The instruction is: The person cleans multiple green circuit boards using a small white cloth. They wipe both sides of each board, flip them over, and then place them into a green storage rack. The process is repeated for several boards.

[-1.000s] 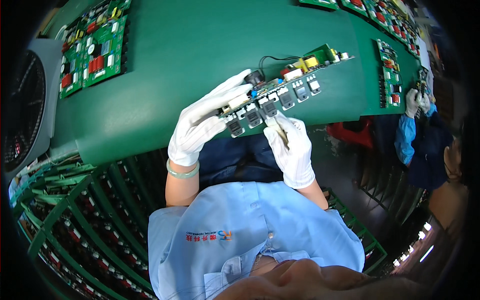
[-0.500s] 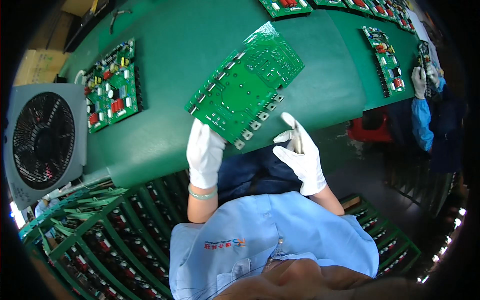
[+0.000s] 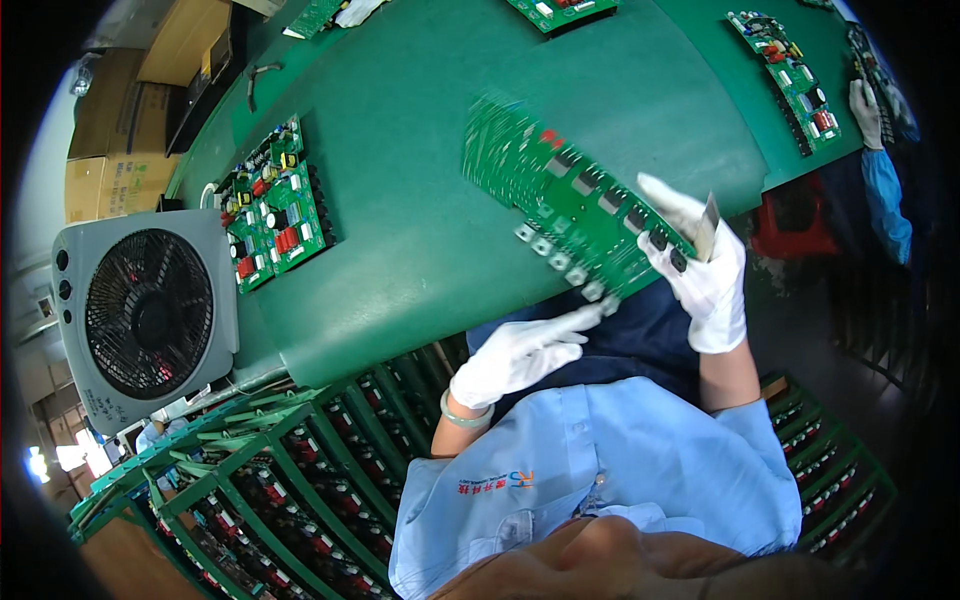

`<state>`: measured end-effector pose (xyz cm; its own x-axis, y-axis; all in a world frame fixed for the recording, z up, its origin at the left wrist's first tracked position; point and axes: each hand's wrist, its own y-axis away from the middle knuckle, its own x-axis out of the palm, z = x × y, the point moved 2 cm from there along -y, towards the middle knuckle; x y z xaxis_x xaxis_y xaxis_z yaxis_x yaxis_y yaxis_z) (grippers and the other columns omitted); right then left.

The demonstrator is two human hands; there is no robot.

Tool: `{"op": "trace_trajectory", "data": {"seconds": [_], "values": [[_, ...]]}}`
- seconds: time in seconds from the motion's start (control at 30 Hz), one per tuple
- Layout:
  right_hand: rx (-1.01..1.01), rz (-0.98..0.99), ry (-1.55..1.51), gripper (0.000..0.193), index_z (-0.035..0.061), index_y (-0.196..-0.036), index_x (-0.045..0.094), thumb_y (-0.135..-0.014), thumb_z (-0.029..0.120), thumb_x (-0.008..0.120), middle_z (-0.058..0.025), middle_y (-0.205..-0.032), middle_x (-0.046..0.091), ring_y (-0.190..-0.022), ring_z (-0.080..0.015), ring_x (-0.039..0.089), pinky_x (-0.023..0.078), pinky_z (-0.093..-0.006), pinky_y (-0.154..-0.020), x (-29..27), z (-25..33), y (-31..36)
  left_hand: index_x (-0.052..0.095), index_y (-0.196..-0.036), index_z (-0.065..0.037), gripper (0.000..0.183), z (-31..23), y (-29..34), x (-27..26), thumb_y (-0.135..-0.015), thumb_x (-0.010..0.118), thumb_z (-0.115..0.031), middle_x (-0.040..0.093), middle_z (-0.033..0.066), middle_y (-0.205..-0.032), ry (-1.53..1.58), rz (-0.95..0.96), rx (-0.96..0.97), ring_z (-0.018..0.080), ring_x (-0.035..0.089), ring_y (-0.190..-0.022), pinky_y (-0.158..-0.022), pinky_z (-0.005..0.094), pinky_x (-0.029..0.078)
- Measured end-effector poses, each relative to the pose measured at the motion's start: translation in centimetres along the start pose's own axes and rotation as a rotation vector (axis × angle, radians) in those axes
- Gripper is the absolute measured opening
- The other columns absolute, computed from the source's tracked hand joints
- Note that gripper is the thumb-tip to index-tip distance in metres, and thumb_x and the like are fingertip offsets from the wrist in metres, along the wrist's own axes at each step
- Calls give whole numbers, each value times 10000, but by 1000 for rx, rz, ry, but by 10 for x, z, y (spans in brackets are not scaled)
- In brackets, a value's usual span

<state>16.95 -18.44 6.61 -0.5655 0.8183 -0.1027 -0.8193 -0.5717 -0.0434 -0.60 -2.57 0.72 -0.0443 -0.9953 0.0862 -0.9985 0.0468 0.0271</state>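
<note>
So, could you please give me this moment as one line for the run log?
left hand: gloved, fingertips at circuit board near edge | right hand: gloved, grips board's right end, small metal tool in fingers | board: blurred, above green table

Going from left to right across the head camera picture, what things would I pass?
Grey box fan → populated circuit board lying on the green table → left hand → held circuit board → right hand → another worker's blue sleeve.
</note>
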Motion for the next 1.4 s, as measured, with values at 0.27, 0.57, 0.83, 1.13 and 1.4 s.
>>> {"op": "trace_trajectory", "data": {"seconds": [0.27, 0.57, 0.83, 1.13, 1.4], "values": [[-451, 593, 436, 378, 38, -1048, 755, -730, 26, 549, -84, -1026, 767, -632, -212, 569, 442, -314, -618, -23, 45, -77, 484, -1400, 75, 704, -40, 1, -79, -815, 796, -163, 614, 229, -1311, -111, -899, 394, 333, 595, -1243, -1026, 416, 492], [-323, 95, 445, 492, 72, -1355, 616, -872, 44, 706, -87, -1163, 678, -978, -163, 625, 499, -266, -829, -18, 11, -78, 389, -1486, 72, 705, -15, -29, -92, -846, 655, -50, 558, 207, -1376, 233, -630, 182, 232, 568, -1240, -910, 216, 461], [-511, 523, 816, 153, 202, -935, 701, -793, 259, 687, -94, -1107, 735, -868, -290, 724, 569, -360, -743, 11, -6, 5, 385, -1479, 99, 828, -8, -22, -97, -821, 711, -283, 568, 203, -1370, 211, -645, 232, 231, 605, -1182, -988, 276, 459], [-553, 672, 1022, 532, -12, -1372, 546, -872, 151, 622, -214, -1385, 571, -1285, -320, 563, 342, -485, -1150, 75, -10, 3, 417, -1455, 108, 797, -11, -21, -94, -799, 701, -245, 587, 210, -1336, 170, -666, 256, 270, 578, -1245, -1054, 338, 442], [-632, 734, 1036, 554, -62, -1388, 502, -874, 126, 592, -237, -1376, 572, -1279, -325, 571, 352, -479, -1143, 78, -21, 1, 403, -1462, 110, 868, -9, -22, -97, -799, 732, -344, 585, 212, -1338, 194, -668, 212, 255, 590, -1218, -1059, 347, 433]]}}
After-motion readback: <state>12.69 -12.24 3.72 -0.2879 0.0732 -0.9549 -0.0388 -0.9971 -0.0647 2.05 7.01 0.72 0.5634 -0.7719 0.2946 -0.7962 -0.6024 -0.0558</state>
